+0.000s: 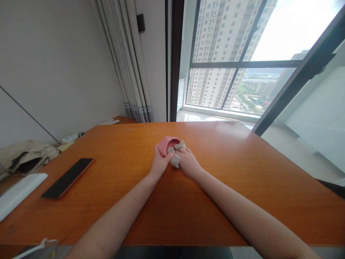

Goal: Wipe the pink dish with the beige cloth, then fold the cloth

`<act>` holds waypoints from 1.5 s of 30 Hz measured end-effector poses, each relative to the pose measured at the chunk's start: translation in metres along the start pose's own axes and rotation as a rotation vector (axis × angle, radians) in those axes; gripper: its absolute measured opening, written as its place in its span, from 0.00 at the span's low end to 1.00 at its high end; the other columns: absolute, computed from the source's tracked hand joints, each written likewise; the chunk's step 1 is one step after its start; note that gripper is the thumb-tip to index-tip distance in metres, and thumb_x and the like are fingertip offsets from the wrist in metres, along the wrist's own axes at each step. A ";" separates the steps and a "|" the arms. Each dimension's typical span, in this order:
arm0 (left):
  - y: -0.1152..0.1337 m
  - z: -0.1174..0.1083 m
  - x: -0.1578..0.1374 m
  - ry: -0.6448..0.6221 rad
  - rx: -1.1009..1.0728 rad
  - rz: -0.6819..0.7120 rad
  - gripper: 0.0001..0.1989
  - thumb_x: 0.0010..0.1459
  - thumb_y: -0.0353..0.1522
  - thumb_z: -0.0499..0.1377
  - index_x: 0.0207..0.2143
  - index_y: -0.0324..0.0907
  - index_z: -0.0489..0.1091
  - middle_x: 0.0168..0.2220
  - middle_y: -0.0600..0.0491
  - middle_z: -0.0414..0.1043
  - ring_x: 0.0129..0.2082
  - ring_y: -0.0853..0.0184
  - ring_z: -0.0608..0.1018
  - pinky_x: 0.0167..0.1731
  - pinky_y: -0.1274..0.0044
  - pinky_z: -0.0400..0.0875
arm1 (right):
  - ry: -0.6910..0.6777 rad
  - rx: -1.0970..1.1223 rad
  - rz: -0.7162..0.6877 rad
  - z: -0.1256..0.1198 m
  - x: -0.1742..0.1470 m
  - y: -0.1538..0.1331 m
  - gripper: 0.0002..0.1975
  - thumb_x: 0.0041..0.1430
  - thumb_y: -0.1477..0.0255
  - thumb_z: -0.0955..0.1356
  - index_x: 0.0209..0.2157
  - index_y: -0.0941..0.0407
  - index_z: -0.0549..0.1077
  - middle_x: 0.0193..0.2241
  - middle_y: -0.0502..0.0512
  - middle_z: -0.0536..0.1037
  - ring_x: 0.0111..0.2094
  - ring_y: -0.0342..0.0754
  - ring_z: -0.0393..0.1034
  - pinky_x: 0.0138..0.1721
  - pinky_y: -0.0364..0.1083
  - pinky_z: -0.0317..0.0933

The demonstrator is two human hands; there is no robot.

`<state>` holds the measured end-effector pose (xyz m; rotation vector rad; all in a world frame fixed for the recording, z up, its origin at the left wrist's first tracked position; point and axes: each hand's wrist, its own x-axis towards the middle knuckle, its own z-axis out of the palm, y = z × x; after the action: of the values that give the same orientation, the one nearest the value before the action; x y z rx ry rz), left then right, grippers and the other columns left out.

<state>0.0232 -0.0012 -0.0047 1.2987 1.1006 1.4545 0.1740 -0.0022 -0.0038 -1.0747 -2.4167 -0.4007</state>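
A small pink pot-like vessel [164,144] with angular sides is tipped over the table, its round opening turned toward the right. My left hand [160,162] grips it from the left, with the thumb near the rim. My right hand [189,162] is closed on a crumpled pale grey cloth [175,160], pressing part of it at the mouth of the vessel. Some of the cloth sticks up above my right fingers and some hangs below the rim. The inside of the vessel is partly hidden by the cloth and fingers.
Both forearms reach over a brown wooden table [121,151]. To the left lie a dark phone [68,178], a white sheet-like object [20,192], a beige fabric bag [25,156] and a white power strip [70,138]. Behind the table are a grey curtain [132,64] and a large window [237,64].
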 end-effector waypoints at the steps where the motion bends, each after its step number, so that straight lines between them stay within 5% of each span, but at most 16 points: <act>1: 0.001 -0.002 0.001 -0.010 0.019 0.015 0.27 0.46 0.35 0.62 0.47 0.42 0.57 0.47 0.48 0.66 0.47 0.63 0.71 0.49 0.69 0.64 | 0.011 0.011 -0.008 -0.002 0.001 0.000 0.06 0.58 0.76 0.65 0.34 0.57 0.74 0.34 0.55 0.76 0.40 0.50 0.62 0.38 0.48 0.50; 6: 0.013 -0.017 0.014 -0.056 0.179 0.020 0.21 0.45 0.32 0.61 0.42 0.40 0.62 0.44 0.49 0.68 0.46 0.62 0.71 0.49 0.69 0.63 | -0.006 0.033 -0.048 -0.014 0.005 0.005 0.06 0.60 0.75 0.64 0.36 0.56 0.73 0.36 0.54 0.75 0.42 0.48 0.62 0.40 0.47 0.51; 12: 0.009 0.000 0.000 0.046 0.042 0.006 0.37 0.46 0.39 0.63 0.56 0.44 0.50 0.55 0.45 0.60 0.55 0.60 0.66 0.53 0.69 0.60 | 0.039 0.003 -0.005 -0.009 0.001 0.004 0.06 0.58 0.76 0.65 0.31 0.57 0.73 0.31 0.54 0.75 0.39 0.49 0.61 0.38 0.48 0.51; 18: 0.023 -0.008 0.000 0.013 0.206 0.194 0.24 0.50 0.36 0.59 0.49 0.42 0.59 0.48 0.47 0.66 0.49 0.62 0.70 0.52 0.69 0.61 | 0.088 0.021 -0.065 -0.014 0.004 -0.001 0.07 0.59 0.76 0.63 0.34 0.56 0.73 0.32 0.55 0.75 0.40 0.48 0.61 0.39 0.47 0.52; 21: 0.028 -0.013 0.003 0.011 0.262 0.194 0.26 0.48 0.36 0.61 0.50 0.43 0.60 0.48 0.48 0.67 0.49 0.60 0.70 0.51 0.68 0.61 | 0.087 -0.023 -0.031 -0.017 0.006 0.000 0.08 0.61 0.76 0.62 0.36 0.56 0.73 0.36 0.55 0.75 0.42 0.49 0.61 0.39 0.48 0.53; 26: 0.020 0.006 -0.012 0.119 0.032 0.113 0.38 0.49 0.38 0.61 0.59 0.44 0.46 0.52 0.45 0.63 0.51 0.62 0.69 0.51 0.71 0.62 | 0.097 -0.015 0.021 -0.012 0.003 -0.006 0.09 0.61 0.75 0.62 0.32 0.55 0.74 0.31 0.55 0.74 0.38 0.49 0.61 0.38 0.48 0.54; 35: 0.022 -0.015 0.008 0.063 0.222 0.144 0.15 0.52 0.37 0.57 0.42 0.40 0.64 0.40 0.50 0.70 0.42 0.63 0.72 0.46 0.71 0.65 | 0.102 -0.019 -0.117 -0.023 0.006 0.001 0.12 0.64 0.74 0.58 0.41 0.57 0.72 0.39 0.56 0.75 0.43 0.47 0.62 0.40 0.47 0.54; 41: 0.013 -0.003 -0.002 0.137 0.101 0.069 0.29 0.53 0.40 0.58 0.55 0.44 0.53 0.54 0.47 0.61 0.55 0.62 0.65 0.53 0.71 0.59 | 0.030 -0.021 -0.086 -0.014 0.004 -0.006 0.09 0.61 0.76 0.62 0.30 0.56 0.72 0.29 0.54 0.74 0.37 0.48 0.62 0.38 0.47 0.54; 45: 0.002 0.004 -0.008 0.126 0.031 0.100 0.29 0.52 0.39 0.58 0.55 0.45 0.53 0.52 0.48 0.62 0.52 0.64 0.68 0.51 0.72 0.61 | 0.083 0.045 -0.052 -0.009 0.002 -0.011 0.08 0.60 0.76 0.62 0.31 0.56 0.72 0.29 0.54 0.74 0.36 0.48 0.62 0.38 0.47 0.54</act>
<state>0.0278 -0.0093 -0.0043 1.3146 1.1583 1.6175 0.1676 -0.0120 0.0036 -0.9588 -2.3733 -0.3987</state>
